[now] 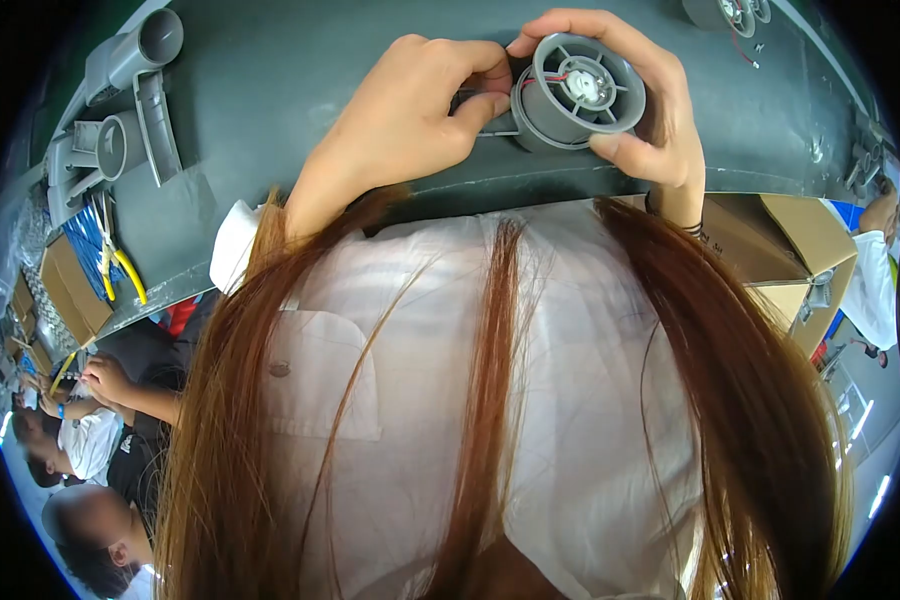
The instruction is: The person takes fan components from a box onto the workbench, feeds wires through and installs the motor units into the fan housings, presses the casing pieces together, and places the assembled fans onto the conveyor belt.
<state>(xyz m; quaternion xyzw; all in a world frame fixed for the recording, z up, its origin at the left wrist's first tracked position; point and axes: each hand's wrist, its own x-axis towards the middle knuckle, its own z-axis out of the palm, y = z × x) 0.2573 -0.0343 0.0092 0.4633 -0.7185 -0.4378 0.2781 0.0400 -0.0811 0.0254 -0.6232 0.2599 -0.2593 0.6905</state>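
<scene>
A round grey plastic motor housing (542, 112) is held above the bench's near edge, its spoked open end tilted up towards me. Inside the spokes sit a white hub (582, 86) and a short red wire. My right hand (670, 115) curls round the far side of the housing, fingers over the top and thumb at the lower rim. My left hand (410, 110) is closed in a pinch on a narrow grey arm (500, 126) sticking out from the housing's left side. Its fingertips partly hide that arm.
Grey plastic tube-shaped parts (122, 145) lie at the bench's left. Yellow-handled pliers (120, 255) rest near blue wires (88, 245). Another motor part (715, 12) with red wire lies at the far right. Cardboard boxes (745, 235) stand below the right edge. Other people sit at lower left.
</scene>
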